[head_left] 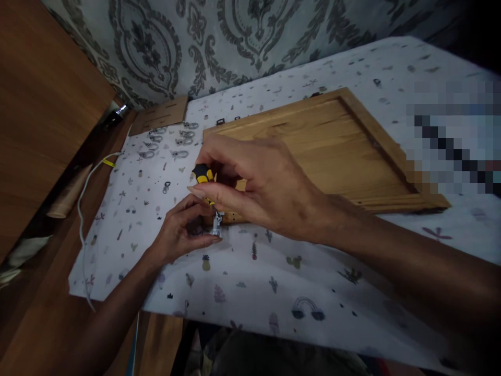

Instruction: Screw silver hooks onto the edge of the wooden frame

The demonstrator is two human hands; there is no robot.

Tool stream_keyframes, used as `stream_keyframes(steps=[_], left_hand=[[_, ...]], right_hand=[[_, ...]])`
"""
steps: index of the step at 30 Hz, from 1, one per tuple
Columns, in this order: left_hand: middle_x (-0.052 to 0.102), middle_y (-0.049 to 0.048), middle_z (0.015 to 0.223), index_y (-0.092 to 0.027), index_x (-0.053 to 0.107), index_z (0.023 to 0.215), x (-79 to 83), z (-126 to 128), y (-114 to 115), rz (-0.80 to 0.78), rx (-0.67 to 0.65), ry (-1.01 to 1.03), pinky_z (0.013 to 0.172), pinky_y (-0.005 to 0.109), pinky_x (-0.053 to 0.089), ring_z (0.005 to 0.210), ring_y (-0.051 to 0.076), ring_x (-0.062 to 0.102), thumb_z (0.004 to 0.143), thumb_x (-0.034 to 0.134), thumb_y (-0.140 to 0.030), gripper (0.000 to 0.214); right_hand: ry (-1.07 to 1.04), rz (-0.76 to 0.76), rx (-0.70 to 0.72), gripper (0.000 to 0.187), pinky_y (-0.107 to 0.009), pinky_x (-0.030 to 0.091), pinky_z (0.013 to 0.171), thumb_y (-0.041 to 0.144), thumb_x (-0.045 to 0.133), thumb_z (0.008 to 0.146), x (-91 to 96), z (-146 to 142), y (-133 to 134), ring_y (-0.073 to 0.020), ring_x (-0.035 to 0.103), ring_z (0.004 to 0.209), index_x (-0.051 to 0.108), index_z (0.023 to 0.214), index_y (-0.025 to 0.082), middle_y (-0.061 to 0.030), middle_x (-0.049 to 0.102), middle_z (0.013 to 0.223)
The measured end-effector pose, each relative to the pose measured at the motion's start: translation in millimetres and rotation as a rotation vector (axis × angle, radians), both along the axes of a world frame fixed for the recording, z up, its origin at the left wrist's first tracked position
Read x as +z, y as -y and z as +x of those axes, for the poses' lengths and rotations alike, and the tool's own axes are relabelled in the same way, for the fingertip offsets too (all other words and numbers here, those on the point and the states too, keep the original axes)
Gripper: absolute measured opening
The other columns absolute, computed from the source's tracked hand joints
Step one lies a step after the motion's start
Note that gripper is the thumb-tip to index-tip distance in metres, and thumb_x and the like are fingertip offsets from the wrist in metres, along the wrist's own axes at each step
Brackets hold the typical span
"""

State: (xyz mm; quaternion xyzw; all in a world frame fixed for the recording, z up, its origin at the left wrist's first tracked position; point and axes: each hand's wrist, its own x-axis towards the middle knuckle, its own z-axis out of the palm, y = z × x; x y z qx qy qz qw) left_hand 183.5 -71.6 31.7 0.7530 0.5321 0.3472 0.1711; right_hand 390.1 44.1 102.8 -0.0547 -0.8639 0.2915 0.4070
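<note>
My right hand [262,183] is closed around the handle of a short screwdriver [202,174] with a yellow and black grip. The screwdriver points down, its tip at a small silver metal fitting [216,223] by the near left corner of a framed wooden panel [305,151]. Thumb and fingers of my left hand [182,227] close on this fitting from the left. My right hand covers part of the panel's left side, and the exact contact of tip and fitting is too small to make out.
Several metal clips [180,154] lie in rows left of the panel, near a flat piece of cardboard [160,116]. A small dark-and-metal piece [166,187] rests closer to me. A white cable [81,214] hangs over the left edge of the patterned tablecloth [250,292].
</note>
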Motion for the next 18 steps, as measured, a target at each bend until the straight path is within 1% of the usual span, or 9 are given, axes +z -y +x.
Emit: stream_keyframes(steps=[3, 8, 13, 15, 18], left_hand=[[0.066, 0.0064, 0.103, -0.022, 0.071, 0.104, 0.5, 0.4, 0.4, -0.014, -0.003, -0.009, 0.081, 0.033, 0.057, 0.095, 0.021, 0.067, 0.083, 0.081, -0.048, 0.035], [0.064, 0.0061, 0.103, -0.021, 0.070, 0.105, -0.8, -1.3, 1.3, -0.003, -0.010, -0.002, 0.079, 0.031, 0.056, 0.094, 0.020, 0.066, 0.083, 0.082, -0.047, 0.036], [0.063, 0.0055, 0.100, -0.021, 0.070, 0.106, -1.9, -1.9, 1.1, -0.002, -0.004, -0.002, 0.075, 0.029, 0.055, 0.091, 0.019, 0.065, 0.084, 0.080, -0.049, 0.037], [0.063, 0.0056, 0.101, -0.021, 0.070, 0.104, -1.6, -1.6, 0.9, -0.004, -0.001, 0.005, 0.075, 0.029, 0.055, 0.092, 0.019, 0.065, 0.084, 0.080, -0.049, 0.037], [0.064, 0.0063, 0.102, -0.020, 0.070, 0.103, -0.3, -0.6, 0.8, -0.016, -0.003, 0.002, 0.078, 0.031, 0.055, 0.094, 0.020, 0.065, 0.083, 0.082, -0.048, 0.036]], right_hand=[[-0.010, -0.031, -0.004, 0.014, -0.024, 0.038, 0.070, 0.026, 0.057, 0.101, -2.4, -1.3, -1.3, -0.0081, 0.038, 0.063, 0.050, 0.091, 0.019, 0.0072, 0.047, 0.074], [-0.067, -0.116, 0.014, 0.018, -0.025, 0.037, 0.067, 0.030, 0.058, 0.100, -6.9, -4.8, -4.7, -0.0091, 0.039, 0.063, 0.048, 0.089, 0.020, 0.0057, 0.047, 0.075], [-0.059, -0.207, -0.018, 0.014, -0.023, 0.040, 0.066, 0.027, 0.058, 0.099, -6.2, -4.9, -3.4, -0.0098, 0.048, 0.068, 0.048, 0.091, 0.020, 0.0043, 0.050, 0.076], [-0.042, -0.214, -0.010, 0.014, -0.023, 0.041, 0.066, 0.028, 0.057, 0.099, -4.9, -4.1, -2.4, -0.0097, 0.048, 0.068, 0.048, 0.092, 0.021, 0.0045, 0.050, 0.076], [-0.037, -0.171, -0.019, 0.016, -0.022, 0.041, 0.065, 0.027, 0.058, 0.099, -4.6, -3.9, -2.0, -0.0086, 0.044, 0.065, 0.046, 0.090, 0.021, 0.0057, 0.046, 0.074]])
